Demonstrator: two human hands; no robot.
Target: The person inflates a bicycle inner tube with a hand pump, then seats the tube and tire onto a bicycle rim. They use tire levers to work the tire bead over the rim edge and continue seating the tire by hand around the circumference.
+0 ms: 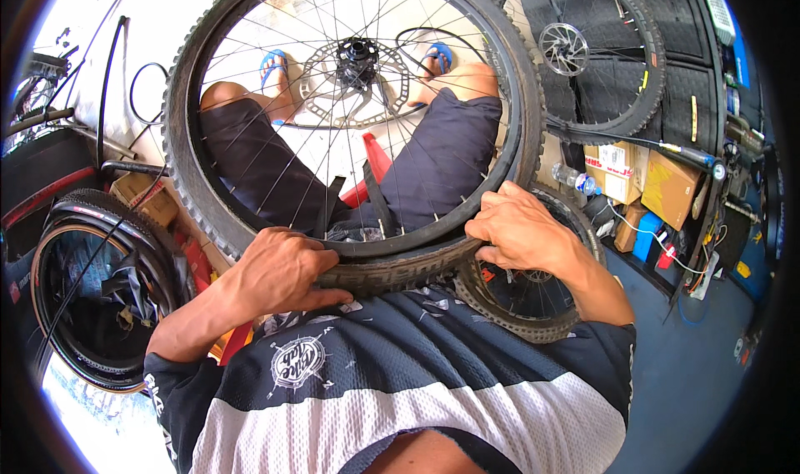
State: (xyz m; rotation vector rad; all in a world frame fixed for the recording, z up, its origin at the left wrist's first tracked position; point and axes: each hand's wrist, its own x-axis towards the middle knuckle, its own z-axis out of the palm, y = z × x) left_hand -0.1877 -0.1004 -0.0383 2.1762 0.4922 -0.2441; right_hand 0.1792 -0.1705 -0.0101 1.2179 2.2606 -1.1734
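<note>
Head view: left hand [279, 270] and right hand [518, 228] fingers clamped on knobby tyre [392, 272] of bicycle wheel [354, 111]; cardboard boxes [646, 182] right, contents probably hidden.

Bicycle wheel [354, 115] upright on the lap, hub [357, 60] near twelve o'clock of centre. Left hand [279, 270] on the tyre [392, 272] at seven o'clock, right hand [521, 228] at four. Second wheel [587, 53] behind at two o'clock; cardboard boxes [646, 182] at three; stacked tyres [100, 290] on the floor at nine.
</note>
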